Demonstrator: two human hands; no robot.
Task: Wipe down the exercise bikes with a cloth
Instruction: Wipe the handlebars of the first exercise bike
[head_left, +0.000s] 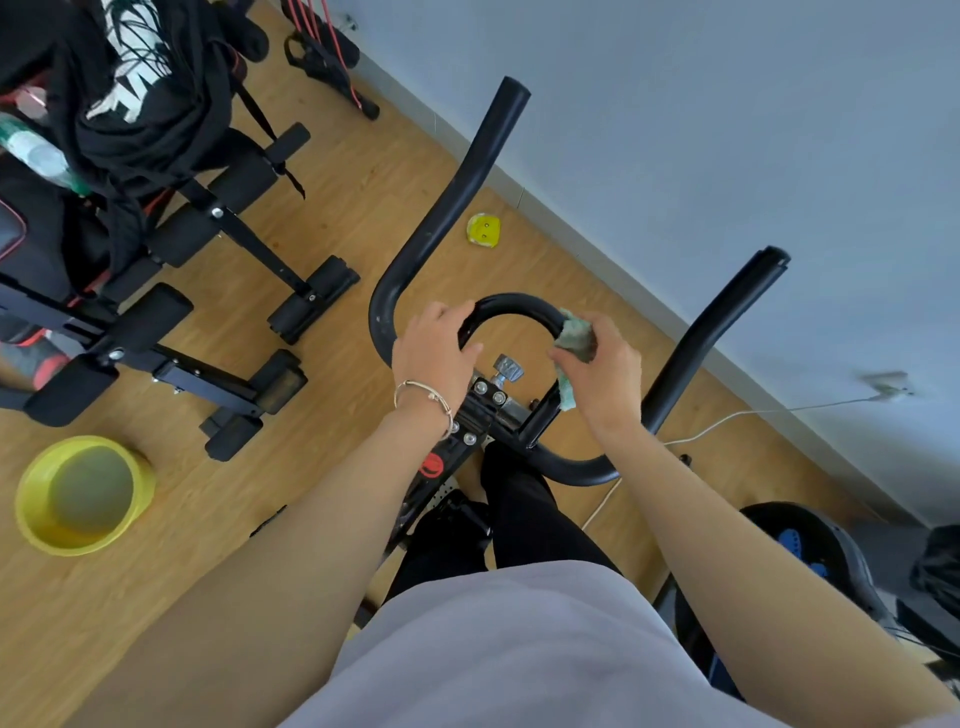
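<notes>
The exercise bike's black handlebar (447, 208) fills the middle of the head view, with two long prongs and a small inner loop (514, 304). My left hand (434, 351), with a bracelet at the wrist, grips the left side of that loop. My right hand (602, 371) holds a crumpled green cloth (574, 338) and presses it against the loop's right side. A silver adjustment knob (508, 370) sits between my hands on the bike's stem.
A yellow basin (31, 519) stands on the wooden floor at the left. A black weight bench (208, 322) draped with dark clothes fills the upper left. A small yellow object (484, 230) lies near the wall. A white cable (727, 418) runs along the right.
</notes>
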